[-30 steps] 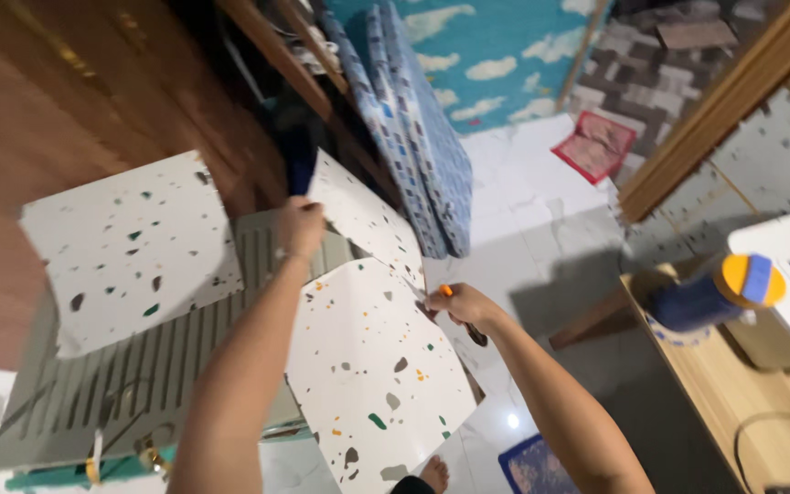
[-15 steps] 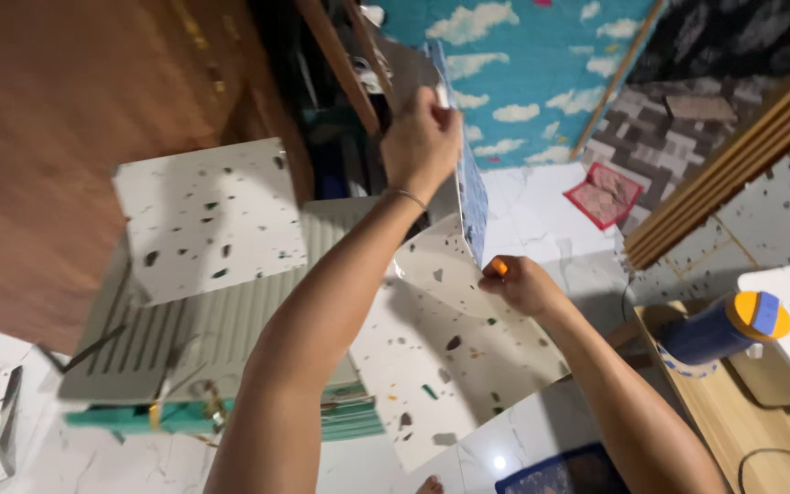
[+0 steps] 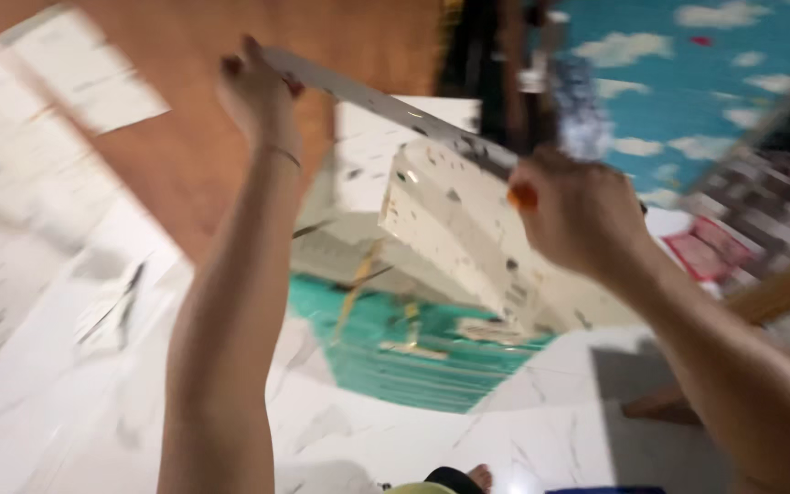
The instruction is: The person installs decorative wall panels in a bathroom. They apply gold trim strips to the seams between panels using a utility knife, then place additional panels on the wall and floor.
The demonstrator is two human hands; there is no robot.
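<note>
Both arms up in front of the head cam, frame badly motion-blurred. Left arm runs nearly straight up from bottom centre, wrist bent, left hand [image 3: 258,91] at top left w/ a thin bracelet at the wrist. Right arm comes in from lower right, forearm angled up-left, right hand [image 3: 578,215] at mid-right, back of hand to the cam.

Left hand: fingers curled round the upper end of a white speckled sheet [image 3: 450,220], pinching its edge; closed on it, not slack. Sheet is seen almost edge-on near that hand, a thin grey line slanting down to the right, then its face opens out below the right hand, pale w/ dark flecks, held up off the floor between the two hands. Right hand: clenched in a fist at the sheet's far end; a small orange tool [image 3: 523,196] pokes out by the thumb side, touching or just beside the sheet. Can't tell exactly how the fingers sit, too blurred.

Below: white marble-look floor [image 3: 75,366], a teal ribbed mat [image 3: 413,352] w/ yellowish scraps on it, more pale speckled sheets stacked behind. Brown wooden panel [image 3: 185,137] upper left. Blue cloud-pattern wall [image 3: 688,82] upper right, brick-pattern patch beside it. A bare foot [image 3: 479,476] shows at the bottom edge.
</note>
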